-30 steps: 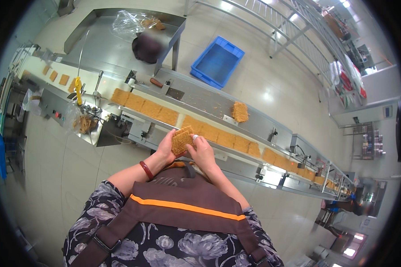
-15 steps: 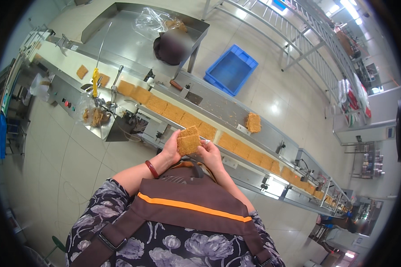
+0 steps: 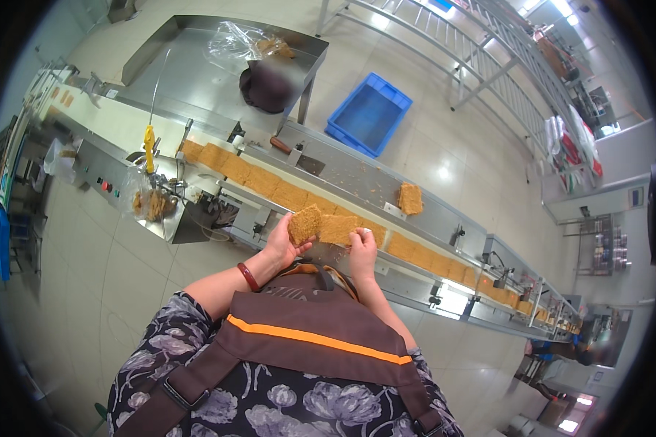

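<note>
Just in front of my chest, my left hand (image 3: pixel 282 244) holds a golden-brown, crumbly square slice (image 3: pixel 305 225) on its fingers, with the thumb at its edge. To the right, my right hand (image 3: pixel 363 253) pinches the corner of another crumbly slice (image 3: pixel 339 229), held nearly flat. The two slices touch or slightly overlap at their near sides; I cannot tell which. Right behind them, a row of the same slices (image 3: pixel 257 177) lies end to end on a pale conveyor belt (image 3: pixel 381 226). A red bracelet (image 3: pixel 248 277) circles my left wrist.
Beyond the belt, slices are piled (image 3: pixel 410 198) on a metal ledge, and a blue crate (image 3: pixel 369 114) stands on the floor. A person in a dark cap (image 3: pixel 265 87) is beside a steel table (image 3: pixel 189 62). A bag of brown pieces (image 3: pixel 153 202) lies at the left.
The two slices, stacked together before, are now side by side. My right hand has moved right with one of them. Slices on the belt have shifted rightward.
</note>
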{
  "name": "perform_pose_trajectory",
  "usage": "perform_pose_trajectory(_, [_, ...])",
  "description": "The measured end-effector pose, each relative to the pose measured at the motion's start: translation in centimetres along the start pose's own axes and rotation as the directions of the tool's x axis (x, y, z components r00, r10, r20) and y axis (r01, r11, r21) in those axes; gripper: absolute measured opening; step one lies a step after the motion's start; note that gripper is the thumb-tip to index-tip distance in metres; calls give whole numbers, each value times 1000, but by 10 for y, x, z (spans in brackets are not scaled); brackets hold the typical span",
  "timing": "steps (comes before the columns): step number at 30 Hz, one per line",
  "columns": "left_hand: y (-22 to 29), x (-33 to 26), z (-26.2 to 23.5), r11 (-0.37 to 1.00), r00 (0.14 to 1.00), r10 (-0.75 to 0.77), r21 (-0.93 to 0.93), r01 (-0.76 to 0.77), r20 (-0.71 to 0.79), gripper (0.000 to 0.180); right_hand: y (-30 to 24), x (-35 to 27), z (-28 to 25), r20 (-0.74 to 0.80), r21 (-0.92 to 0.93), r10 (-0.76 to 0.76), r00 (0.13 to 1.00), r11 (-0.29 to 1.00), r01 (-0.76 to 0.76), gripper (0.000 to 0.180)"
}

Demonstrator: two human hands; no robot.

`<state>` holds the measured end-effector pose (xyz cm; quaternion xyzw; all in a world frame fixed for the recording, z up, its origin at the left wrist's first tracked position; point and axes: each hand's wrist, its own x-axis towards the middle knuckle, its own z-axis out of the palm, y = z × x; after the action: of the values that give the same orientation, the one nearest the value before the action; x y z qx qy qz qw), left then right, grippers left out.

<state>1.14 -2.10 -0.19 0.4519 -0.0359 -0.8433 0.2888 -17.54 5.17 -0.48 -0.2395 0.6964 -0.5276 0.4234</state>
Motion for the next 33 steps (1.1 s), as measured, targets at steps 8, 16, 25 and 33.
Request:
perform_pose_trajectory(8, [-11, 4, 3, 928, 955, 293, 229, -293, 34, 32, 8, 3, -6, -83, -93, -73, 994, 993, 65, 18])
perform_pose_trajectory(16, [18, -37, 30, -478, 291, 465, 514, -712, 836, 40, 0, -4, -13, 145, 386, 292, 946, 863, -325, 19])
perform_pose_trajectory(25, [22, 16, -31, 653, 734, 678, 483, -583, -30, 27, 34, 10, -36, -152, 267, 248, 957, 942, -202, 21])
perform_pose_trajectory(33, [29, -8, -57, 956, 946, 294, 28, -293, -138, 44, 29, 20, 22, 52, 288, 280, 958, 915, -283, 21])
